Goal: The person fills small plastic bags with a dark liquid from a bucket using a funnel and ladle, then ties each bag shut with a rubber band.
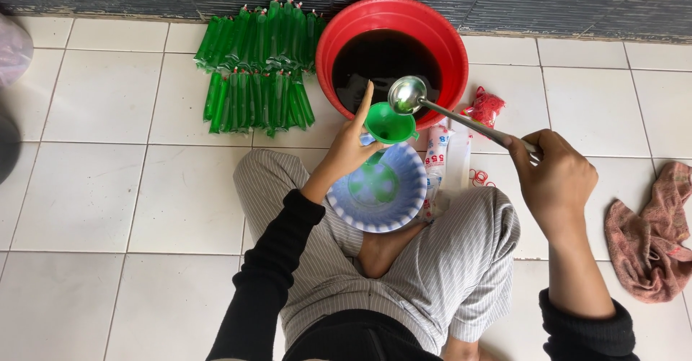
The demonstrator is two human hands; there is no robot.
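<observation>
A red basin [393, 22] of dark liquid sits far on the white tiled floor [86, 188], green filled tubes [256, 65] to its left. Nearer, a blue bowl [404, 202] rests between the knees. The left hand [349, 148] pinches a green funnel [389, 125] above it; the right hand [555, 177], fist closed, grips a steel ladle [408, 94] over the funnel.
</observation>
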